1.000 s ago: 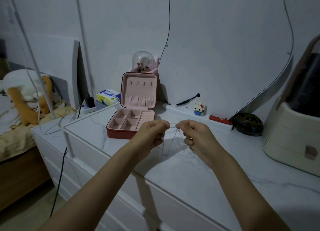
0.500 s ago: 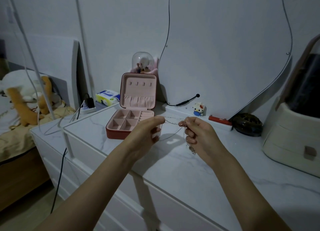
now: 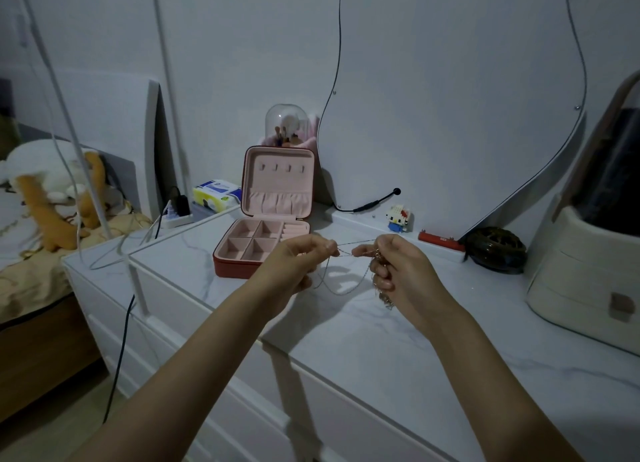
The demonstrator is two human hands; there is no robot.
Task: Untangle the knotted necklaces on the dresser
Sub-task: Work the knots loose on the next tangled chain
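necklaces (image 3: pixel 346 250) | stretched left-right, loop hanging | left hand (image 3: pixel 298 260) pinching | right hand (image 3: pixel 394 271) pinching, bunch clutched

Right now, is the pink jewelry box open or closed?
Open. The jewelry box has its lid standing upright at the back, and its pink compartments show. All those visible look empty.

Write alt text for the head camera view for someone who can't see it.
Two hands, left hand and right hand, pinch thin tangled necklace chains above a white marble-look dresser. An open pink jewelry box sits behind the left hand.
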